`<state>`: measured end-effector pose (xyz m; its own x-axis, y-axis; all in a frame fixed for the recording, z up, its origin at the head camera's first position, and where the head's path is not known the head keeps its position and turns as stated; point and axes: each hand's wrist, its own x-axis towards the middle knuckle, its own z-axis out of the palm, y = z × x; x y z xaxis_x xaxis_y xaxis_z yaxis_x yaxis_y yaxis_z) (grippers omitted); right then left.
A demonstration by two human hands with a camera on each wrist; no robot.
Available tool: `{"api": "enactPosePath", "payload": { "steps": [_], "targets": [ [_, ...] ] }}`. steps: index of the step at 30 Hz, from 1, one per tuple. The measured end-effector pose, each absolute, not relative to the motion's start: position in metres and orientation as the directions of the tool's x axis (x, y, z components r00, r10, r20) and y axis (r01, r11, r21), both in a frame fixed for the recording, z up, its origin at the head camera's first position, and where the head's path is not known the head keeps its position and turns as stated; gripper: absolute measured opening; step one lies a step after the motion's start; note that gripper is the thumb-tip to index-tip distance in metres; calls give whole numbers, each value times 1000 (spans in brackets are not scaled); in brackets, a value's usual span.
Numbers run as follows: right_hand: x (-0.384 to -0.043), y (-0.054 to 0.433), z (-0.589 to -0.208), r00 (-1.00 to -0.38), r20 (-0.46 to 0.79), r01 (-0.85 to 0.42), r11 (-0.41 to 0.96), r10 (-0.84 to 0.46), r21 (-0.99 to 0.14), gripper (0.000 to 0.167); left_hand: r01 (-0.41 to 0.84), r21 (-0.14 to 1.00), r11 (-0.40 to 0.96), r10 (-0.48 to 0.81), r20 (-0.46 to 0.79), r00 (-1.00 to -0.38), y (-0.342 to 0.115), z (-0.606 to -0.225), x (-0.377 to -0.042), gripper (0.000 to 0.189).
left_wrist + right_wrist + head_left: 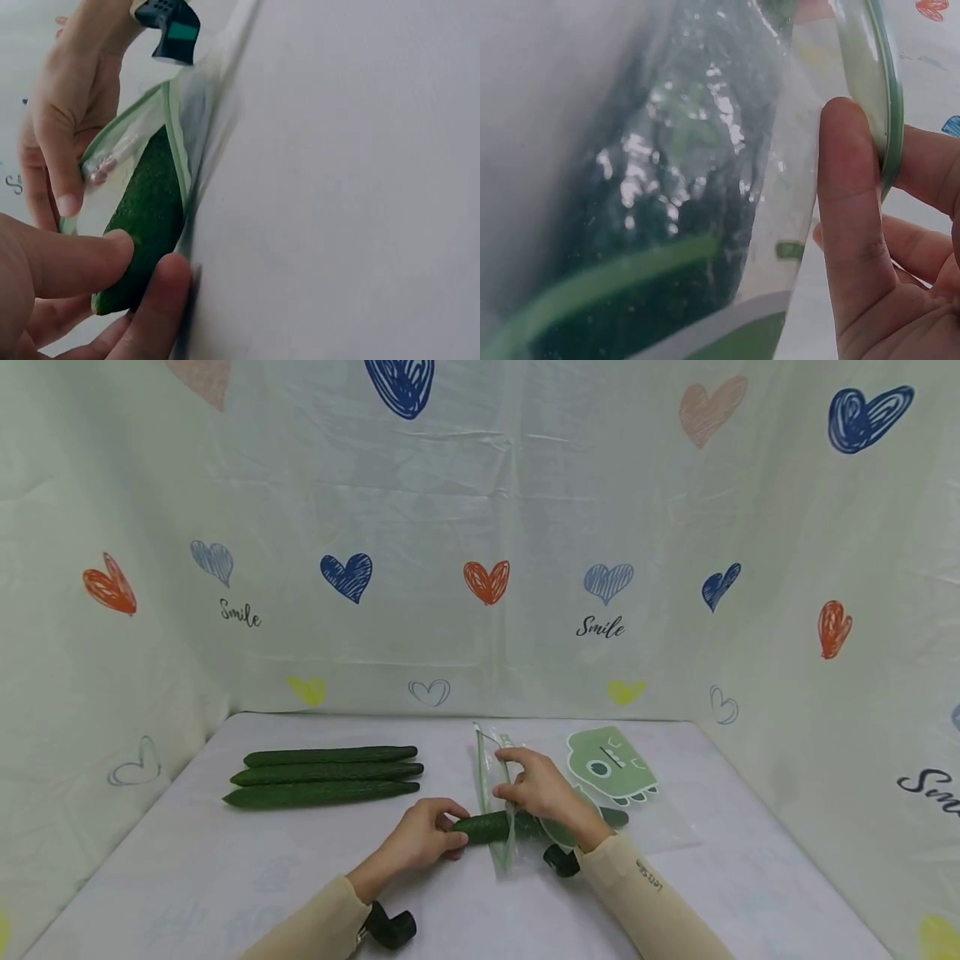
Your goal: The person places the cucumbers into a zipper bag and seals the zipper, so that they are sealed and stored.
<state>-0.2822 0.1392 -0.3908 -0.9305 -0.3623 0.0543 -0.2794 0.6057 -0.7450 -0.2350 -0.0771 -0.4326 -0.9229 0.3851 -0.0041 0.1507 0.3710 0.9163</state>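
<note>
The left hand point(420, 839) curls its thumb and fingers round the butt end of a cucumber point(483, 827), which lies on the bench point(225, 877) with its far part already inside a clear zip bag point(637, 827). The right hand point(543, 793) pinches the bag's green-edged rim point(495, 777) between thumb and fingers, lifting the mouth open just above the cucumber. In the right wrist view the dark fruit shows through glossy, wrinkled film. To the left of the bag, well apart from it, three more cucumbers point(322, 772) lie side by side. My judgement is that the risk sits at the bag's mouth: the film is thin and slack, so if the pinch slips the rim could fall onto the cucumber and block it. A push with the bag unanchored could also slide the whole bag along the smooth bench, or bunch the film ahead of the tip.
</note>
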Motion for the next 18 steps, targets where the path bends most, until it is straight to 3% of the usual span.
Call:
{"api": "enactPosePath", "payload": {
  "steps": [18],
  "targets": [
    [-283,141,-391,-927,79,-297,593,-366,-748,59,36,990,140,225,4,-974,-66,-439,-232,25]
  ]
}}
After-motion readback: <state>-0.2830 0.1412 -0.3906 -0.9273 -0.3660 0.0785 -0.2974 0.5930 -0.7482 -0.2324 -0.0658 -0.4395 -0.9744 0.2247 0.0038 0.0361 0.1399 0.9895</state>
